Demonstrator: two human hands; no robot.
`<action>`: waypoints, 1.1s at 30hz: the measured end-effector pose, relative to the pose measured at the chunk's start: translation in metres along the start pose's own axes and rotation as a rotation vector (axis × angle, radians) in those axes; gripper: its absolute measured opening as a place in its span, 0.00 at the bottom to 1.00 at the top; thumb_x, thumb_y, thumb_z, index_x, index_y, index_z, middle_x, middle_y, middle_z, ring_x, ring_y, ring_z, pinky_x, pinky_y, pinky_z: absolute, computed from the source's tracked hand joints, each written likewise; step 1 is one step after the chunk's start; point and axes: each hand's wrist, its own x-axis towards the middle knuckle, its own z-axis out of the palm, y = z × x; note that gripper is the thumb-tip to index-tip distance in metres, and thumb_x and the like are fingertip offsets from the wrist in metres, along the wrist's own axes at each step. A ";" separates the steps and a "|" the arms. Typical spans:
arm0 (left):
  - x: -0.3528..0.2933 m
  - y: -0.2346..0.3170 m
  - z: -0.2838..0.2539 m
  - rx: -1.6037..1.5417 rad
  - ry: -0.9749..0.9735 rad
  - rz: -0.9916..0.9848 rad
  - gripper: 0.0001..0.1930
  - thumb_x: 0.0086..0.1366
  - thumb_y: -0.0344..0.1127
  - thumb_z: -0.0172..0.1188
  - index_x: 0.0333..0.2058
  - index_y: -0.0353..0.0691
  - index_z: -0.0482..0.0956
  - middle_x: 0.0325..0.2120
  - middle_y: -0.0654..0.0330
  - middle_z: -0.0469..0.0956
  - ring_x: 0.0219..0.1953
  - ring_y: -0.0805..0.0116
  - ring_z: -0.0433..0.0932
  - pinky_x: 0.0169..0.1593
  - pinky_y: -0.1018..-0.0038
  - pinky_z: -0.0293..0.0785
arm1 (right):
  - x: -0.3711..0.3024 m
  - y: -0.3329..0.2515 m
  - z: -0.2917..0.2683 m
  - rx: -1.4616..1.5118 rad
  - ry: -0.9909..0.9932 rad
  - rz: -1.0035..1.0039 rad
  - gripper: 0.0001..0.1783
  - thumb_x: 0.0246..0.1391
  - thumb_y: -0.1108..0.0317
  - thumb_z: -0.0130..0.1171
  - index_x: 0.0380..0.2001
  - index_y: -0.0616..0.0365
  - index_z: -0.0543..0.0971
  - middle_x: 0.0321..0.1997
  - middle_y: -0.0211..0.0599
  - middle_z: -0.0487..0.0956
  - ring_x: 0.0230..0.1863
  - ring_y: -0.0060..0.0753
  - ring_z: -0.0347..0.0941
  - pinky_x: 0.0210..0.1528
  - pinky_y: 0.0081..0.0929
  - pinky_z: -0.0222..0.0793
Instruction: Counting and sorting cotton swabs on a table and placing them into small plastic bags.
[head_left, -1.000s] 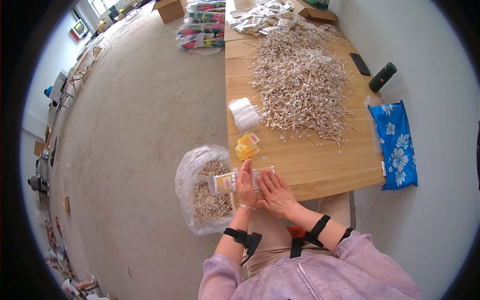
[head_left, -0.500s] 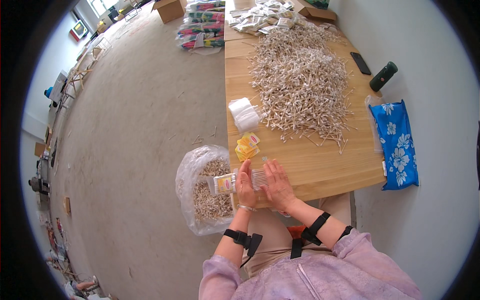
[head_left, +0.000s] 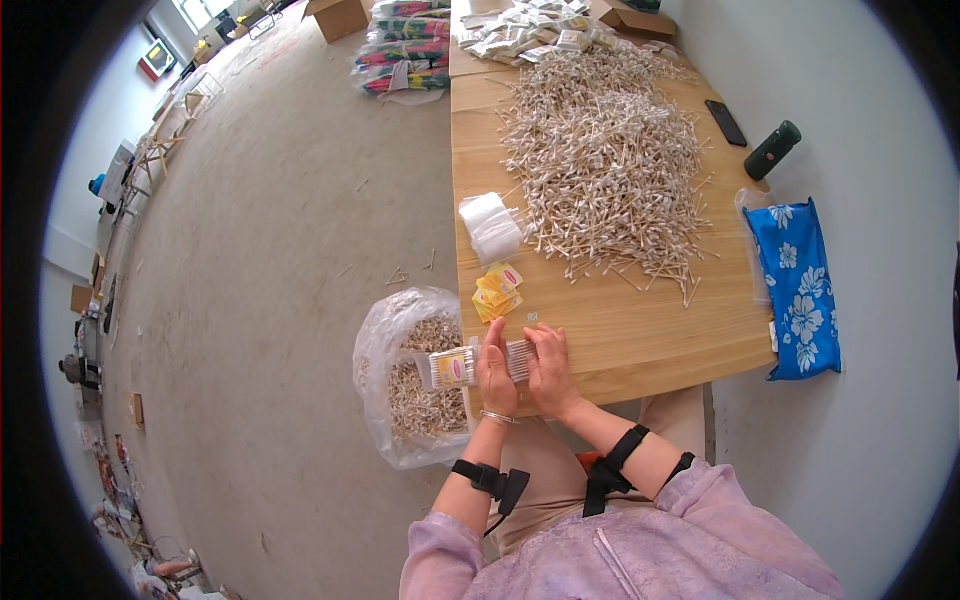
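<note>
At the table's near left corner, a clear bag of cotton swabs with a yellow card in it sticks out past the table edge. My left hand is closed over its middle, hiding part of it. A row of cotton swabs shows between my two hands. My right hand has its fingers bent around the right end of that row. Just beyond lie yellow cards and a stack of clear plastic bags.
A large heap of loose swabs covers the table's middle, with filled packets behind. Along the right are a phone, a dark green bottle and a blue floral pack. A plastic-lined container of swabs stands at the left.
My right hand has gone from lying flat with outstretched fingers to bent fingers, a little closer to my left hand. My left hand and the bag have barely moved.
</note>
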 end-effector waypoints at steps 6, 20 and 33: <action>0.000 0.003 0.005 -0.028 0.004 -0.011 0.30 0.72 0.52 0.38 0.60 0.31 0.59 0.60 0.56 0.61 0.64 0.68 0.57 0.66 0.73 0.49 | 0.002 0.002 0.002 0.220 0.010 0.066 0.20 0.51 0.76 0.46 0.50 0.62 0.68 0.52 0.49 0.69 0.60 0.51 0.61 0.68 0.49 0.43; 0.001 0.007 0.005 -0.116 0.002 -0.055 0.30 0.72 0.52 0.34 0.60 0.32 0.57 0.60 0.54 0.61 0.64 0.66 0.56 0.68 0.70 0.46 | -0.002 0.001 -0.022 -0.203 -0.194 -0.172 0.46 0.41 0.64 0.66 0.61 0.63 0.56 0.66 0.51 0.55 0.69 0.54 0.44 0.70 0.46 0.39; 0.000 0.004 0.002 -0.095 0.002 -0.022 0.31 0.72 0.52 0.35 0.61 0.31 0.57 0.61 0.53 0.60 0.65 0.66 0.55 0.68 0.70 0.46 | 0.001 0.015 -0.021 -0.001 -0.044 -0.057 0.35 0.50 0.75 0.52 0.62 0.67 0.56 0.69 0.53 0.52 0.71 0.55 0.42 0.70 0.42 0.40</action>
